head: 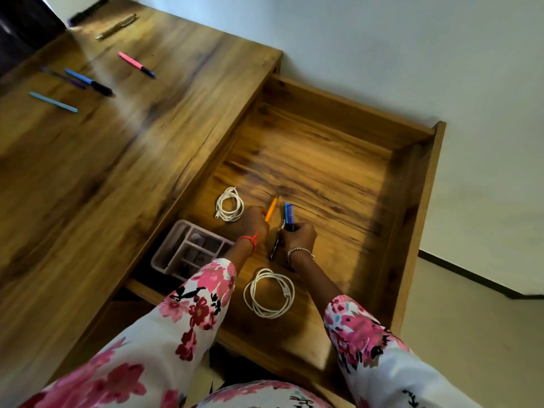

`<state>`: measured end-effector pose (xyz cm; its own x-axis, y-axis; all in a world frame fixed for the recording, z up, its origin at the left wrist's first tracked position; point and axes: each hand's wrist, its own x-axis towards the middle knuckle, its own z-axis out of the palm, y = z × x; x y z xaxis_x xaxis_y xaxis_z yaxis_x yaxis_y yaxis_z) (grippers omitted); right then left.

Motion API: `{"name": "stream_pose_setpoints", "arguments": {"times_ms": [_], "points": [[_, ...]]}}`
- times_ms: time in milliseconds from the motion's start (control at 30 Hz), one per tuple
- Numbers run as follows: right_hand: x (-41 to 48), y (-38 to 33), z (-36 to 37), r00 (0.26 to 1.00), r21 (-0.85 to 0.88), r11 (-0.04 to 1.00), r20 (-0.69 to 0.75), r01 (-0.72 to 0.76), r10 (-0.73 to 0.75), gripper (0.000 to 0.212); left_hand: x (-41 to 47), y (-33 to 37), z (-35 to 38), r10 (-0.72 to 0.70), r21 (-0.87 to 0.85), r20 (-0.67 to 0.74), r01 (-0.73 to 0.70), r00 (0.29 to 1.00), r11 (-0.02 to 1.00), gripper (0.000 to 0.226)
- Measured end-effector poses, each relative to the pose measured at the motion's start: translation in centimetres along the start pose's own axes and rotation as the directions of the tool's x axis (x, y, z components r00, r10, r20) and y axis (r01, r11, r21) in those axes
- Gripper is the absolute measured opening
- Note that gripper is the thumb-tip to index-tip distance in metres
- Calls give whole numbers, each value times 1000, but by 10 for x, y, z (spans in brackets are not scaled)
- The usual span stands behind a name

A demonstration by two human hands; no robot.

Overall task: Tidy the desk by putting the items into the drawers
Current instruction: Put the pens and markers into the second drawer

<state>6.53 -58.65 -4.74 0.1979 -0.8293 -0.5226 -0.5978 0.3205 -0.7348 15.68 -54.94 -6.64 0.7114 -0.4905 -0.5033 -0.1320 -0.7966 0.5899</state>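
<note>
The wooden drawer [412, 184] stands pulled out beside the desk [117, 160]. Both hands are inside it, low over its floor. My left hand [253, 223] is closed on an orange pen [271, 208] that points away from me. My right hand [297, 235] grips blue pens [288, 213], and a dark pen [275, 248] sticks out below the fist. Two coiled white cables lie in the drawer, one [229, 204] left of my left hand, one [269, 293] between my forearms. On the desk lie a pink pen [136, 64], a blue pen [88, 81], a purple pen [61, 77] and a light blue pen [53, 102].
A pale plastic organiser tray [188, 248] sits at the drawer's left end, partly under the desk top. A brown pen [116, 26] and a dark object [88, 10] lie at the desk's far end. The white wall [412, 54] runs behind the drawer.
</note>
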Motion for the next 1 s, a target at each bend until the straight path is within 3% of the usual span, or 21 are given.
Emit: {"name": "stream_pose_setpoints", "arguments": {"times_ms": [100,200,267,333,367,400,433,533,667,867,1000], "points": [[0,1,3,1000,9,1000,-9,-13,13,24,-5,3,-2,-5,19,-11,5,1000,1000,11],[-2,2,-1,999,66,998,-32,-14,16,22,-4,-25,3,-110,112,148,94,983,989,28],[-2,3,-9,996,118,993,-80,-25,34,22,-13,-24,-2,-91,180,211,52,973,982,34],[-2,6,-19,990,158,986,-125,-44,64,24,-18,-3,-8,-38,105,96,28,995,994,13],[-2,9,-24,987,168,984,-142,-50,74,25,-21,9,-11,59,92,36,-62,998,994,8],[-2,12,-27,984,164,985,-157,-54,80,26,-25,16,-12,145,102,-9,-143,989,985,23],[-3,14,-30,983,149,987,-164,-60,85,26,-31,20,-12,183,146,-6,-180,983,973,30],[-5,19,-35,982,114,991,-163,-72,91,23,-40,12,2,189,276,45,-194,981,941,16],[-7,18,-37,980,23,999,-191,-46,50,23,-52,17,9,419,294,-6,-398,908,869,44],[-7,24,-38,985,33,999,-173,22,-16,22,-62,10,12,491,411,63,-471,869,781,47],[-5,29,-51,966,121,993,-259,10,22,21,-67,6,11,517,399,90,-506,851,765,52]]}}
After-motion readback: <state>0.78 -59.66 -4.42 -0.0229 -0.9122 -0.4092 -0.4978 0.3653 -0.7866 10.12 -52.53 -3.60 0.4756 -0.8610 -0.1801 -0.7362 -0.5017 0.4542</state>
